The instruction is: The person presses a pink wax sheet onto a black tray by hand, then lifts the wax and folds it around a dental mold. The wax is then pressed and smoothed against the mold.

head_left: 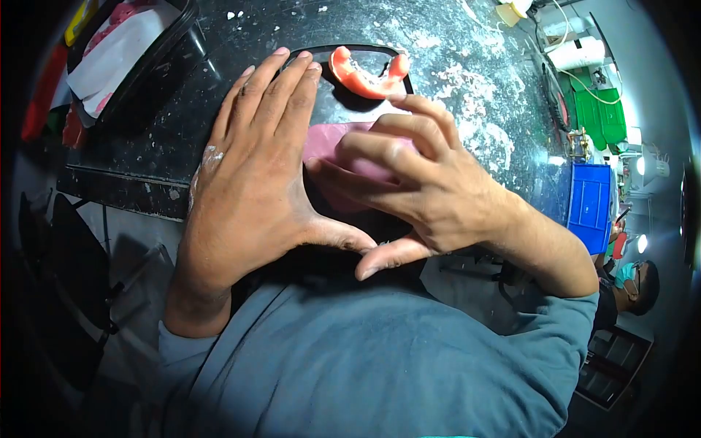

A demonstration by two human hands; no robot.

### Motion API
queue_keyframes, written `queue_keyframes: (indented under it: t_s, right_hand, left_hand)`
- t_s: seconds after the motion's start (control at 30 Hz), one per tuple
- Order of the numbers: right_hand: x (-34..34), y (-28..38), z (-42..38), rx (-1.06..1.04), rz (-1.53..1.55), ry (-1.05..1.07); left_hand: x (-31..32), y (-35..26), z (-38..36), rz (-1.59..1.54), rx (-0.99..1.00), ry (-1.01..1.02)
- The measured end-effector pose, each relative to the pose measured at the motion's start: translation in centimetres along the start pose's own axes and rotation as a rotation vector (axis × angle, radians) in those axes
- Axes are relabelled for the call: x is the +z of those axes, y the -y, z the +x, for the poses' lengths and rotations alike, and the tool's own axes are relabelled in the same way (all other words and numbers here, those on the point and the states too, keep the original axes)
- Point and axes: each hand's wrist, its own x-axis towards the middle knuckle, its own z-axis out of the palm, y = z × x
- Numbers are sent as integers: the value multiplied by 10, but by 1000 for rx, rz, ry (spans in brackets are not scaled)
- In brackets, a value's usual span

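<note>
My left hand (252,171) is spread flat at the left of the work spot, its fingers straight and pointing away from me, palm down. Beside it, my right hand (431,171) curls its bent fingers over a pink sheet (328,139) that looks like wax; its far part is hidden under the fingers. The tips of both thumbs meet or nearly meet near the table's front edge. Just beyond the right fingertips lies an orange-red horseshoe-shaped piece (365,84), like a dental wax rim, with a pale inner edge.
The dark tabletop (241,44) is speckled with white residue. A black tray (186,44) at the upper left holds white paper and pink scraps. On the right are a blue crate (590,201), green bins (595,109), a white roll (577,55) and another person (635,288).
</note>
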Motion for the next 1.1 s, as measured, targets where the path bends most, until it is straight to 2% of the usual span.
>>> queue_keyframes:
  t_s: [0.03, 0.07, 0.1, 0.17, 0.23, 0.3, 0.37, 0.43, 0.5, 0.57, 0.63, 0.7, 0.77, 0.83, 0.87, 0.9, 1.0, 1.03, 1.1]
  right_hand:
    - [4, 1, -1, 0, -9, 47]
    - [-6, -1, -1, -9, -59, 19]
    - [-13, 4, 3, 79, -49, -54]
    - [-8, -2, 1, 52, -35, -62]
    - [0, -4, -2, 55, -80, 79]
    - [-13, 1, 2, 58, -161, 87]
    - [-18, 17, 4, 163, -100, -86]
    - [-1, 17, -2, 121, -216, 57]
    - [4, 14, -8, 155, -212, 66]
    - [-19, 24, -6, 236, -95, -10]
    - [-15, 23, -4, 210, -84, -53]
    - [4, 13, -8, 155, -141, 129]
    - [-14, 12, -4, 124, -231, 124]
    - [-32, 28, -1, 315, -103, 17]
    - [-25, 28, -8, 224, -142, -48]
    - [-6, 23, -13, 162, -129, 30]
    - [-15, 22, -15, 188, -213, 153]
    - [-22, 28, -13, 222, -221, 72]
    - [-12, 29, -18, 95, -194, -97]
  left_hand:
    - [-1, 0, 0, -1, 9, 7]
    - [-1, 0, 1, 2, 2, 3]
    - [-1, 0, 1, 3, -8, 0]
    - [1, -1, 0, -6, -14, 0]
    - [0, -1, 0, -8, -15, -7]
    - [0, -1, 1, 6, -11, -8]
    - [0, -2, 0, -16, -10, -8]
    - [1, -1, 1, -32, -11, -17]
    - [2, -1, 1, 5, -3, -2]
    - [-2, -1, 1, -1, -7, 5]
    - [-3, -2, 0, -31, -5, 15]
    - [0, -1, 0, -10, 0, 12]
    - [0, 0, 0, -1, -4, 8]
    - [-4, -2, 0, -8, -20, 26]
    - [-2, -2, 0, -6, -19, 22]
    - [-1, -2, 0, -4, -15, 13]
    - [-2, -2, 1, -2, -21, 25]
    - [-2, -3, 1, -2, -23, 26]
    - [-4, -4, 1, 2, -25, 32]
